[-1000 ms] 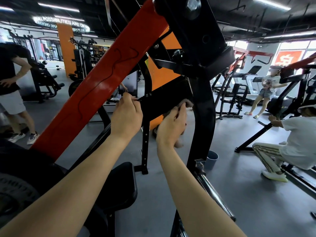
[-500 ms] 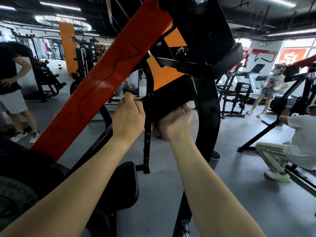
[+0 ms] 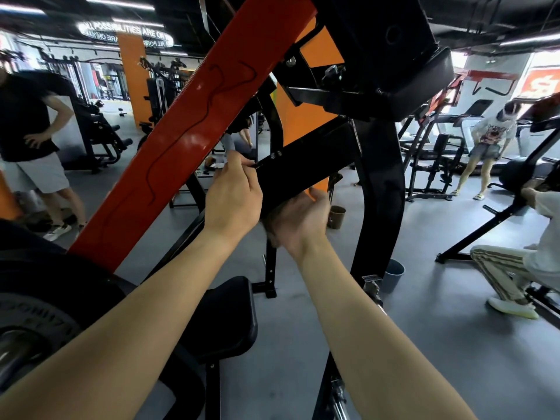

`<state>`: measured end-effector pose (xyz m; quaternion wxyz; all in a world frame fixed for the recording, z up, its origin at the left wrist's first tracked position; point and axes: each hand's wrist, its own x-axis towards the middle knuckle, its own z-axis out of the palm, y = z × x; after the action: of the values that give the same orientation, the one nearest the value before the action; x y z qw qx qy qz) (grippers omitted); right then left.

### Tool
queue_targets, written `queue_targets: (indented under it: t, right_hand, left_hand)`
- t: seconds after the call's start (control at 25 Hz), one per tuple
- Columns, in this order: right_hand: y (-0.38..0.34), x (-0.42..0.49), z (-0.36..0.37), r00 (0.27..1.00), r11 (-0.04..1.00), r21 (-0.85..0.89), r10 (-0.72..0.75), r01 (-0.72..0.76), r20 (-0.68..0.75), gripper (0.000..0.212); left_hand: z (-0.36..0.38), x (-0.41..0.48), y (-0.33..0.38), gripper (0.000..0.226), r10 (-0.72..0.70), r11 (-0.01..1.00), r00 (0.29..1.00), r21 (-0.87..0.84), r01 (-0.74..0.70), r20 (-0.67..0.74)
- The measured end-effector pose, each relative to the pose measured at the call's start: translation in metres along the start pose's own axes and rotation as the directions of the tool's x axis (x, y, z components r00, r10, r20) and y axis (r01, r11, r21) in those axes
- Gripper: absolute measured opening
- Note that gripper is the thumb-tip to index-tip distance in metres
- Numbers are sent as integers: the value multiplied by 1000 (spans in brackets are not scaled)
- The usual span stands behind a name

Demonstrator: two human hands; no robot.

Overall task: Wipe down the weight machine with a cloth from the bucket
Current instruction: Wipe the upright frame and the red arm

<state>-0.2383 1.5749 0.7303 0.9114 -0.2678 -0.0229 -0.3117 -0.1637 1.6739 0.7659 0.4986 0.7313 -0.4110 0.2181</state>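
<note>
Black bar (image 3: 306,171) gets a rub from the cloth (image 3: 270,221)

Steel makes up the whole machine (image 3: 388,40), so the bar is hard, heavy and fixed. I think it will not bend or tip when pushed. Its paint looks smooth and may feel slippery if the cloth is wet.

The left hand (image 3: 233,192) is at the left end of the bar. Its thumb and fingers pinch the thin tip there, tight and narrow. That looks like a good spot to hold, as it keeps the person steady for the rubbing.

The right hand (image 3: 301,219) is under the bar, near its middle. It is blurry. Its fingers curl up onto the bar's lower edge, and it holds the cloth. Only a dark fuzzy bit of cloth shows, just left of the palm. I cannot tell how hard the hand squeezes.

The cloth looks soft, light and floppy. It is best bunched in the palm and pressed flat on the steel, so it does not slip out.

The bucket (image 3: 395,274) sits on the floor, well below the bar's right end, behind the post (image 3: 381,192). The orange beam (image 3: 194,131) leans just left of the bar.
</note>
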Motion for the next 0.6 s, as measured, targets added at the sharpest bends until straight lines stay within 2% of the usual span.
queue_targets:
  t: [0.08,0.12,0.2,0.28,0.36,0.52,0.6]
  right_hand:
    - [7,-3,-7,997,997,-46,58,-56,47,66]
    - [2,-3,-7,997,997,-47,58,-56,48,64]
    - [-13,-2,-4,1000,1000,-5,20,-20,8,49]
    - [-25,-3,2,997,992,113,-56,61,-48,36]
    - [-21,-5,7,993,983,152,-92,102,-71,30]
    - [7,-26,11,997,999,-45,5,-8,-83,38]
    - [8,-35,12,992,988,-153,-4,-15,-124,39]
  left_hand:
    - [-3,-2,2,22,-16,1000,999,-24,17,28]
    - [-6,-3,3,22,-24,999,999,-39,26,44]
    - [-10,-4,5,22,-37,998,996,-57,41,77]
    - [-12,-3,4,22,-51,996,994,-73,59,98]
    - [-13,-3,6,22,-66,994,992,-77,75,110]
    - [-15,-4,9,22,-22,1000,994,-6,23,111]
    - [-19,-8,11,22,19,999,992,22,-22,125]
